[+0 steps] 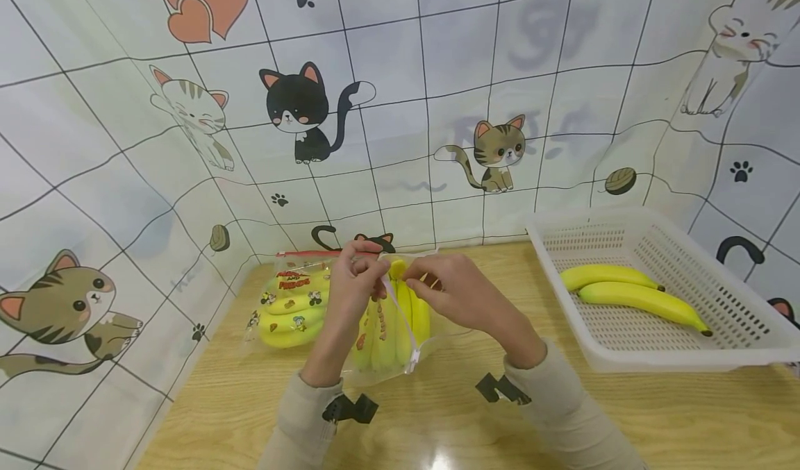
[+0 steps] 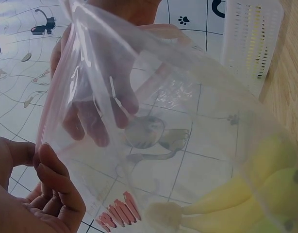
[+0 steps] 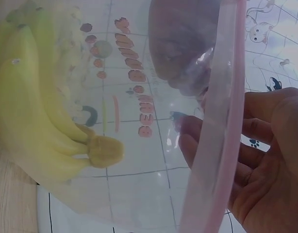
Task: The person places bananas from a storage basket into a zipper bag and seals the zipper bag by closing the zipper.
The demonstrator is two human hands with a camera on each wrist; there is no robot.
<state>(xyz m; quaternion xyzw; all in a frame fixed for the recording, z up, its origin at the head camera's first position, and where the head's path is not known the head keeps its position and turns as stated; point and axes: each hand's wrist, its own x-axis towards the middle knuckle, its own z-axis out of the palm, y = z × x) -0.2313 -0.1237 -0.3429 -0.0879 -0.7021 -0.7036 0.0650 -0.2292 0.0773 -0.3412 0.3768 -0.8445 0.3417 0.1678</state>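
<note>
A clear zip bag (image 1: pixel 381 359) with a bunch of bananas (image 1: pixel 420 317) inside stands between my hands, its mouth apart. My left hand (image 1: pixel 355 279) pinches the pale pink zip rim (image 2: pixel 42 116) between thumb and finger. Opposite, my right hand (image 1: pixel 453 293) holds the rim's other side, and several of its fingers (image 2: pixel 98 128) show through the plastic in the left wrist view. The bananas' stem end (image 3: pixel 106 151) points up toward the bag mouth. A zip slider (image 1: pixel 412 361) hangs at the near end of the rim.
Left of my hands lies another printed zip bag (image 1: pixel 294 282) with a red zip and bananas in it. A white plastic basket (image 1: pixel 625 359) on the right holds two loose bananas (image 1: pixel 644 302). Cat-patterned sheeting (image 1: pixel 400 144) walls the back of the wooden table (image 1: pixel 437 421).
</note>
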